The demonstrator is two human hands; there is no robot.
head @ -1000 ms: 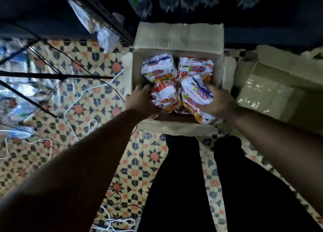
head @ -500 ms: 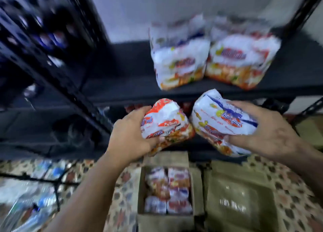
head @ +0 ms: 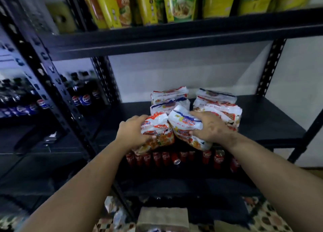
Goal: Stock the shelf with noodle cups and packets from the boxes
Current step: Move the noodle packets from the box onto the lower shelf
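Note:
My left hand (head: 132, 131) grips a white and orange noodle packet (head: 156, 133) at the front edge of the black middle shelf (head: 265, 119). My right hand (head: 209, 126) grips a white noodle packet with blue print (head: 186, 126) right beside it. Both packets sit just in front of two stacks of noodle packets on the shelf, a left stack (head: 168, 98) and a right stack (head: 218, 105). The top flap of a cardboard box (head: 162, 217) shows on the floor below, between my arms.
Yellow and green packets (head: 181, 2) fill the shelf above. Red cans (head: 176, 159) line the shelf below. Dark soda bottles (head: 83, 97) stand in the neighbouring rack on the left, behind a black upright post (head: 52, 84). Patterned floor tiles (head: 269, 217) lie underneath.
Both hands have lifted the two packets out of the box and carried them up and forward to the middle shelf. My view has risen from the floor to the shelves.

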